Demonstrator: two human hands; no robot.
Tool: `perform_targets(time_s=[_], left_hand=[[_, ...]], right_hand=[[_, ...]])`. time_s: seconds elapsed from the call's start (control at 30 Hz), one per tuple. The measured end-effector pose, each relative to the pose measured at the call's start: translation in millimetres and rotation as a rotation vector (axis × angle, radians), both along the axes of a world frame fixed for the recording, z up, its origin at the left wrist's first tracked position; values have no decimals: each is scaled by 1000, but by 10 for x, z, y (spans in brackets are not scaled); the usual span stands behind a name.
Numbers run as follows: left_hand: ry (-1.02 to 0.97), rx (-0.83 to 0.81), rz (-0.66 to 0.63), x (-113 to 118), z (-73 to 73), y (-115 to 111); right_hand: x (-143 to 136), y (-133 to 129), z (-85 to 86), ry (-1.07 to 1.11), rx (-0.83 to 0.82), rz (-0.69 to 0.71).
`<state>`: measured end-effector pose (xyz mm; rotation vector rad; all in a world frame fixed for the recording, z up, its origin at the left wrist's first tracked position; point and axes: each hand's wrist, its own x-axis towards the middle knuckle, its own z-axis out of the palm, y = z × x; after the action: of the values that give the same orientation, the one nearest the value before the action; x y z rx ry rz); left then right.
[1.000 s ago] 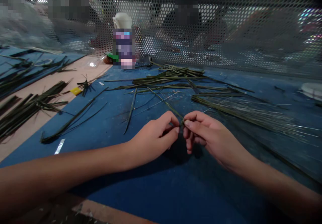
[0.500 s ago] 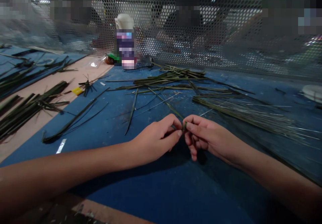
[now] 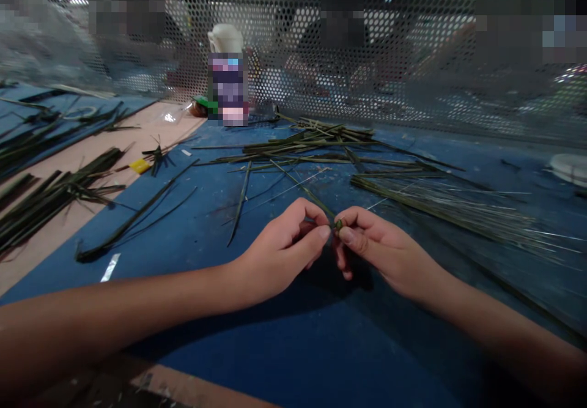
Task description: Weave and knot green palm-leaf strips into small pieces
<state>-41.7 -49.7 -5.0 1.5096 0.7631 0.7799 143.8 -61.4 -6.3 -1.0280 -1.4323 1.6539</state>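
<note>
Between my fingertips is a small green leaf strip [image 3: 338, 224], folded or knotted into a tight little piece. My right hand [image 3: 385, 246] pinches it between thumb and index finger, the other fingers curled below. Close beside it, my left hand [image 3: 287, 246] has thumb and index finger pressed together at the strip's left end; the exact bit they grip is mostly hidden. Both hands are just above the blue tabletop [image 3: 275, 347]. A thin leaf strip [image 3: 305, 189] lies behind the fingers, running away from me; whether it joins the held piece I cannot tell.
A pile of long green leaf strips [image 3: 302, 145] lies behind my hands, with a fanned bundle [image 3: 426, 209] to the right. More leaf bundles [image 3: 59, 197] are at left. A bottle with a white top [image 3: 227, 40] stands before the perforated metal screen [image 3: 284, 47]. People are behind it.
My left hand has shifted slightly left and up. My right hand has turned a little, its lower fingers tucked in more, and the small green piece shows more clearly.
</note>
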Motion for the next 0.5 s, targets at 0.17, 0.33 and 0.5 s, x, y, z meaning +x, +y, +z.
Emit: perform_targets(time_s=[0.17, 0.33, 0.5], left_hand=[[-62, -29, 64, 13, 7, -14], [22, -46, 48, 17, 1, 23], [225, 80, 17, 13, 62, 38]], right_hand=[[-48, -42, 48, -35, 69, -60], [-83, -71, 48, -82, 65, -117], [-87, -79, 45, -142, 63, -121]])
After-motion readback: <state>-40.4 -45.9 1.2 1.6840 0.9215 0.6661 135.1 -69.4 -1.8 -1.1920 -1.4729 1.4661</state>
